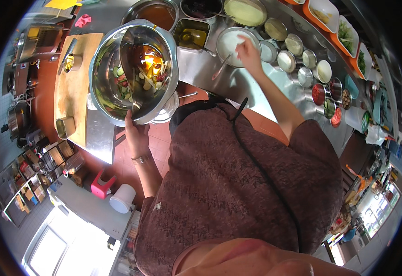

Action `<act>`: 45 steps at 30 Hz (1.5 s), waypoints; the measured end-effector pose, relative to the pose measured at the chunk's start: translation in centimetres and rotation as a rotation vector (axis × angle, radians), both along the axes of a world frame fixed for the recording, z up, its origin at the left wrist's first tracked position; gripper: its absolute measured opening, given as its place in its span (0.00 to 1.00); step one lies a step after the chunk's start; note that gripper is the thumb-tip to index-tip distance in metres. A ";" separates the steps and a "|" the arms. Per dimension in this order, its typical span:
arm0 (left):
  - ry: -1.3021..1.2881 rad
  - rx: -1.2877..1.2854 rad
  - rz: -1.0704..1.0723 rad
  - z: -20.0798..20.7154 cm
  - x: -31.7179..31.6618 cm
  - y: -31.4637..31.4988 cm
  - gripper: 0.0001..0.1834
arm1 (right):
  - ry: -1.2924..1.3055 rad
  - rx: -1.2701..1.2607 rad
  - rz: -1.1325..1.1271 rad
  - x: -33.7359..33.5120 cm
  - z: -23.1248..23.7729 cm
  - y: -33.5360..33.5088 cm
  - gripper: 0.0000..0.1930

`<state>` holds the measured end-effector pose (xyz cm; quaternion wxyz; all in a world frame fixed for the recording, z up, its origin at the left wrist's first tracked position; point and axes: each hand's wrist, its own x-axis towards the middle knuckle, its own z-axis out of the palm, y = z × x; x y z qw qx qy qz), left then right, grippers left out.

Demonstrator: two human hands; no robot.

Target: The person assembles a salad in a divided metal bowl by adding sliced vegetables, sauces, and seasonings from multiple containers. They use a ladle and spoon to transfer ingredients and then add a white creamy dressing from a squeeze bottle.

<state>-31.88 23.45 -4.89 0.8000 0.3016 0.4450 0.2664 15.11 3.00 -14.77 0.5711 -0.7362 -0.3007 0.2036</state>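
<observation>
Left hand (138, 136) clasps large round steel bowl (173, 69) by near edge; half-curled right hand (248, 52), hold unclear, overhangs white-filled round metal bowl (217, 46).

The steel table (198, 73) carries a wooden board (79, 94) on the left, a brown-filled basin (177, 16), a square tin (181, 44) and a pale yellow-filled bowl (244, 24) along the far side, a white-filled bowl (218, 40) nearer, and small cups (305, 76) on the right.

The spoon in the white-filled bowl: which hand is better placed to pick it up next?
Probably the right hand: it reaches over the white-filled bowl, near the spoon. The left hand is farther away and holding the big metal bowl.
</observation>
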 end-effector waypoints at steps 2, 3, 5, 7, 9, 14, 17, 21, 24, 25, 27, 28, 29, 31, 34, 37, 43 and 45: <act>0.085 0.011 0.058 0.3 -0.2 -1.3 0.24 | -0.215 -0.281 0.096 -5.3 2.0 -2.4 0.22; 0.126 0.015 0.080 0.8 0.0 -1.9 0.24 | -0.417 -0.323 0.160 -7.4 2.1 -3.1 0.24; 0.150 0.006 0.114 1.3 -0.4 -2.7 0.24 | -0.502 -0.203 0.263 -10.1 1.8 -2.9 0.21; 0.161 0.002 0.113 1.7 -1.3 -3.4 0.24 | -0.671 -0.217 0.252 -11.4 0.9 -2.1 0.16; 0.158 0.009 0.092 1.9 -2.4 -4.0 0.24 | -0.797 -0.304 0.208 -11.1 0.5 -1.2 0.12; 0.125 0.031 0.030 -0.5 -6.2 -4.5 0.21 | -0.904 -0.347 0.055 -8.4 2.6 -2.0 0.06; 0.124 0.014 0.046 -0.5 -6.1 -5.5 0.19 | -0.950 -0.319 0.089 -7.4 4.5 -4.6 0.07; 0.105 0.010 0.043 -0.5 -6.3 -6.6 0.18 | -1.086 -0.309 0.144 -7.6 6.6 -7.0 0.08; 0.096 0.018 0.054 -0.5 -5.7 -7.5 0.18 | -1.141 -0.353 0.134 -6.8 7.2 -8.5 0.08; 0.096 0.019 0.059 -0.4 -5.2 -7.8 0.18 | -1.142 -0.405 0.137 -6.1 6.6 -8.9 0.08; 0.104 0.016 0.080 -0.3 -4.3 -8.6 0.18 | -1.079 -0.422 0.142 -5.5 5.2 -9.3 0.08; 0.107 0.020 0.086 -0.3 -3.8 -9.0 0.18 | -1.015 -0.387 0.145 -5.3 4.5 -9.3 0.08; 0.110 0.025 0.093 -0.3 -3.3 -9.3 0.17 | -0.951 -0.353 0.148 -5.0 3.9 -9.3 0.08; 0.120 0.030 0.088 -0.2 -2.3 -10.1 0.17 | -0.702 -0.302 0.017 -3.7 2.6 -9.4 0.10; 0.133 0.047 0.119 0.3 -0.4 -11.7 0.16 | -0.262 -0.263 -0.040 -1.6 2.3 -9.3 0.14; 0.130 0.054 0.132 0.7 2.2 -13.3 0.16 | 0.090 -0.099 -0.049 1.0 0.9 -9.7 0.14; 0.152 0.020 0.160 1.6 6.3 -16.7 0.18 | 0.487 0.107 -0.101 4.1 0.0 -11.2 0.14; 0.194 -0.006 0.221 2.0 7.8 -17.4 0.18 | 0.498 0.123 -0.096 4.8 0.3 -11.9 0.14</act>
